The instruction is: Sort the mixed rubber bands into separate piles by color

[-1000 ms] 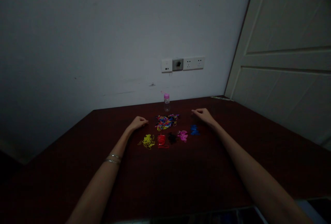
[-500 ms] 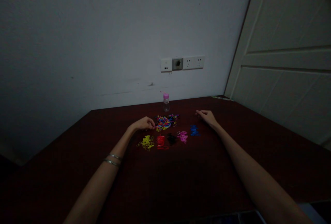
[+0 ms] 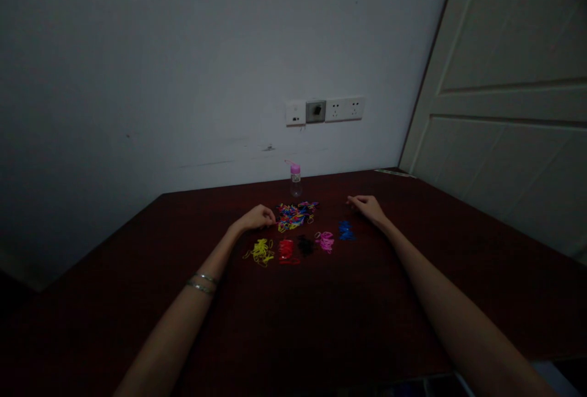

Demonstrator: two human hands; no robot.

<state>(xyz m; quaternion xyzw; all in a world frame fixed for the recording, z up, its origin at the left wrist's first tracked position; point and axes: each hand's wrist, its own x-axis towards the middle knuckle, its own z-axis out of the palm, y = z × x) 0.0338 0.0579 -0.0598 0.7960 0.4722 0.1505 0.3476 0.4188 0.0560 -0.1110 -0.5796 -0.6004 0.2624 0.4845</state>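
Note:
A mixed pile of small coloured rubber bands (image 3: pixel 296 215) lies in the middle of the dark red table. My left hand (image 3: pixel 259 218) rests against its left edge, fingers closed in a pinch; the gloom hides what is between the fingertips. Off to the pile's right, my right hand (image 3: pixel 365 205) lies on the table with its fingers curled together and nothing visible in them. Nearer me is a row of sorted bands: yellow bands (image 3: pixel 261 251), red bands (image 3: pixel 287 250), black bands (image 3: pixel 305 245), pink bands (image 3: pixel 325 241) and blue bands (image 3: pixel 345 230).
Behind the pile stands a small clear bottle (image 3: pixel 296 186) with a pink cap. The table (image 3: pixel 284 317) meets a pale wall carrying sockets and a switch (image 3: pixel 324 111). A white panelled door (image 3: pixel 499 103) borders the right side.
Both hands keep their places by the pile and on the table. The whole view has shifted very slightly; the bands look unchanged.

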